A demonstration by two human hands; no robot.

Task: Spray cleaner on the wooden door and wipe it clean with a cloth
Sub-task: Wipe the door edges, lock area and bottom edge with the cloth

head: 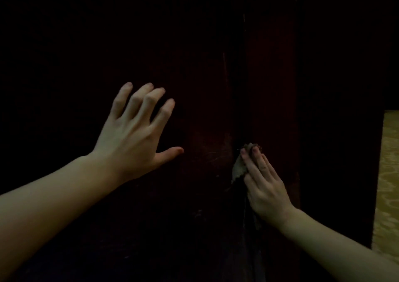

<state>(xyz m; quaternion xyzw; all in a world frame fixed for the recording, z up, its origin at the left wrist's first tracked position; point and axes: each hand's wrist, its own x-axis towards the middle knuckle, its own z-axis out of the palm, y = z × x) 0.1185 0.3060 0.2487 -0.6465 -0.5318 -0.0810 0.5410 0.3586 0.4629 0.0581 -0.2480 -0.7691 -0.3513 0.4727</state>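
Note:
A dark reddish wooden door (205, 113) fills almost the whole view in dim light. My left hand (133, 130) lies flat against the door left of centre, fingers spread and straight. My right hand (263, 184) presses a small pale cloth (238, 165) against the door with straight fingers, beside a vertical groove. Most of the cloth is hidden under the hand; only its edges show at the fingertips and below the wrist. No spray bottle is in view.
A vertical groove (239, 87) runs down the door between two panels. At the far right edge, a strip of yellowish patterned floor (388, 173) shows past the door's side. Everything else is too dark to make out.

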